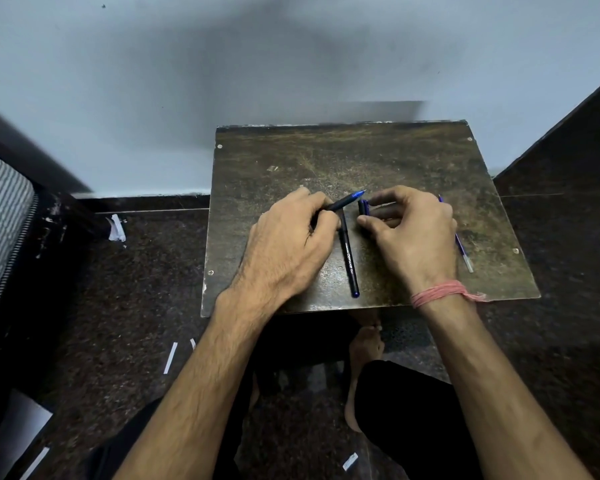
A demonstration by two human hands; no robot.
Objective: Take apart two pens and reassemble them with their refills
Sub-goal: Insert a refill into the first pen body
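On the small, scratched dark worktop (378,157) the left hand (288,247) grips a dark pen with a blue tip (343,202). Its fingers are curled round the barrel, and the tip points up and to the right, away from the person. Just right of that tip, the right hand (413,233) has its grip pinched on a small dark blue pen cap (363,206), thumb below and fingers above. The open end of the cap faces the pen tip and the two are close but apart.

Between the two hands a black pen barrel with white lettering (349,256) lies flat on the worktop. It runs from near the left hand's knuckles down toward the near edge of the worktop and ends in a blue tip. Whether the left hand touches its upper end cannot be told.

To the right of the right hand a thin blue refill with a clear end (462,249) lies on the worktop, partly hidden behind the hand, its clear end nearer the person.

A pink thread band (440,293) is wound round the right wrist. Below the near edge of the worktop a bare foot (364,344) rests on the dark speckled floor (146,289), where a few white paper scraps (170,357) lie to the left.
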